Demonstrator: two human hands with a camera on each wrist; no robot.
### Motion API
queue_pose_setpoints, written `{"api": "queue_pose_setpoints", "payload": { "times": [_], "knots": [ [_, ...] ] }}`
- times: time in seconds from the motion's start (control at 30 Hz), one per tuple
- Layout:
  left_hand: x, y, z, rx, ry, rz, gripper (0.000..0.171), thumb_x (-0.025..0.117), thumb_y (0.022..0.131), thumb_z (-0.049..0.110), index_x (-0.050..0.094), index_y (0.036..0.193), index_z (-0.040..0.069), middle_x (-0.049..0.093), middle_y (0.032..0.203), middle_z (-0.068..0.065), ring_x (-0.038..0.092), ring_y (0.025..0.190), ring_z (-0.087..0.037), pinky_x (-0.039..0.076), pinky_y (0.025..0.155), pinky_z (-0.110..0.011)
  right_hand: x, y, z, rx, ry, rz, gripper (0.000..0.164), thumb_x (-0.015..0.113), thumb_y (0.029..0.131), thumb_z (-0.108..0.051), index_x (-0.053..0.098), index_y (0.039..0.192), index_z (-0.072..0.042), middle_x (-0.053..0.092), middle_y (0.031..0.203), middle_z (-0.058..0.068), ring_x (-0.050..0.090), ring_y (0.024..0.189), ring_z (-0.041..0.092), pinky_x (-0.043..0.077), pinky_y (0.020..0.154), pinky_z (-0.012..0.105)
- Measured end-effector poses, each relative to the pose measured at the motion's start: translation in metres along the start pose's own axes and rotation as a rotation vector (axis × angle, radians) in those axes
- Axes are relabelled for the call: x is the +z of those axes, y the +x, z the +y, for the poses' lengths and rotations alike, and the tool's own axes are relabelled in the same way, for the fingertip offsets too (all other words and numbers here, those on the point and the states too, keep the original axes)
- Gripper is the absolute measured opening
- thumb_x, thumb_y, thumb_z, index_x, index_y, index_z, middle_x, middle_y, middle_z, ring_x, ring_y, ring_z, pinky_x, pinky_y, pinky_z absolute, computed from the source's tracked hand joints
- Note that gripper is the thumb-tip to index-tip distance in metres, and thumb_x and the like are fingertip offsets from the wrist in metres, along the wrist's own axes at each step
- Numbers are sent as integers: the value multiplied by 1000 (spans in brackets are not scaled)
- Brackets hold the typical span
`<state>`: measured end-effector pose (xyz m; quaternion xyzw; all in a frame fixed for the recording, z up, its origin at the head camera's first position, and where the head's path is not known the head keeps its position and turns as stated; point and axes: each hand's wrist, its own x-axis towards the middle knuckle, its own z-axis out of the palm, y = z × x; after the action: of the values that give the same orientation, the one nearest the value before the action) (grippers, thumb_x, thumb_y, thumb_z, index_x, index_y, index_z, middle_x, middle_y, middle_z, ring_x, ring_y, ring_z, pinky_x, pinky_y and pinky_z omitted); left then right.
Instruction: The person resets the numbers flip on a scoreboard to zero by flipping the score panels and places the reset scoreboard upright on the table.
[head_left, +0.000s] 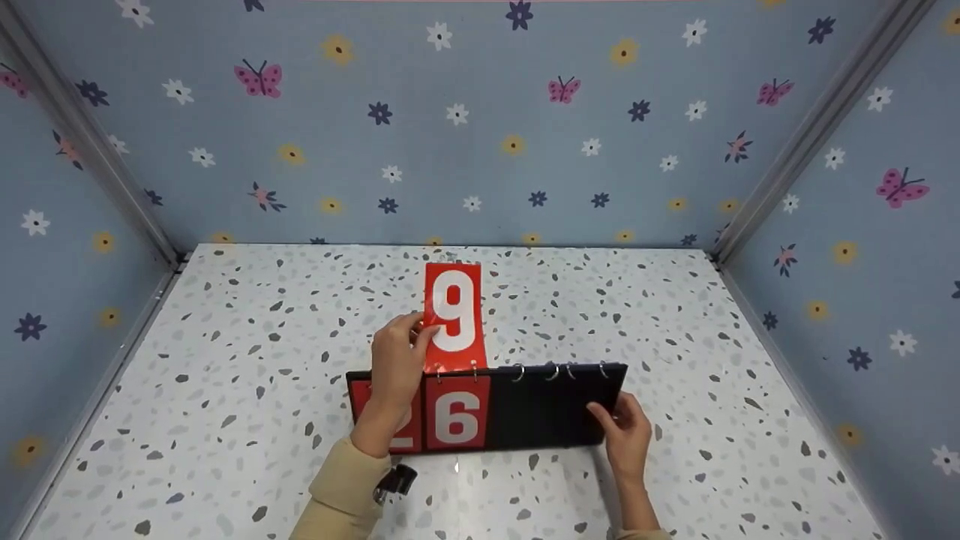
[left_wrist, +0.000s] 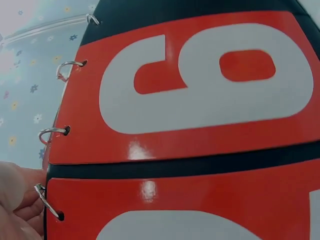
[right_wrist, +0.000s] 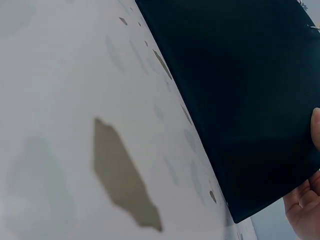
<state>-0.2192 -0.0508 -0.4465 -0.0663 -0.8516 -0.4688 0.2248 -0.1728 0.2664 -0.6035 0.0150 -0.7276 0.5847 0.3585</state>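
Flip scoreboard [head_left: 525, 409] — raised card [head_left: 454, 311] in left hand [head_left: 397, 356], black end [head_left: 596, 386] in right hand [head_left: 628, 435]

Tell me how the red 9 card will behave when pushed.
The red 9 card will probably swing rather than slide off, being threaded on metal rings. It looks thin, so likely light and somewhat flexible. Its glossy-looking face may be slippery.

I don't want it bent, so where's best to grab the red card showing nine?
Probably the red card is best pinched at its bare right edge, from the right: rings hold its bottom, and the left hand pinches its left edge.
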Motion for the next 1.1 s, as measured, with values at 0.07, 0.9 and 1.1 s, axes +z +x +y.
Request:
{"api": "queue_pose_setpoints", "payload": {
  "times": [0.07, 0.9, 1.1],
  "knots": [
    [1, 3, 0, -16, 50, -18, 27, 68, 78, 14, 64, 98, -5, 60, 74, -9, 52, 64, -16, 45, 57, -28, 0, 0, 0, 13, -7, 8, 23, 73, 71, -6, 62, 91, -7, 61, 76, 8, 57, 66, 15, 46, 56, 20],
    [-6, -55, 17, 143, -27, 220, 32, 69, 76, 4, 56, 105, -1, 51, 107, -13, 46, 104, -25, 41, 86, -40, 1, -1, 0, -6, 0, 8, 21, 74, 72, -10, 63, 90, -11, 62, 77, 5, 58, 65, 17, 46, 55, 22],
    [-4, -79, 16, 126, -43, 233, 39, 71, 74, 5, 54, 109, 0, 51, 108, -10, 48, 101, -21, 41, 85, -35, 1, 0, -3, 7, -14, 11, 20, 73, 71, -8, 62, 88, -8, 62, 76, 5, 58, 65, 15, 46, 56, 19]
  ]
}}
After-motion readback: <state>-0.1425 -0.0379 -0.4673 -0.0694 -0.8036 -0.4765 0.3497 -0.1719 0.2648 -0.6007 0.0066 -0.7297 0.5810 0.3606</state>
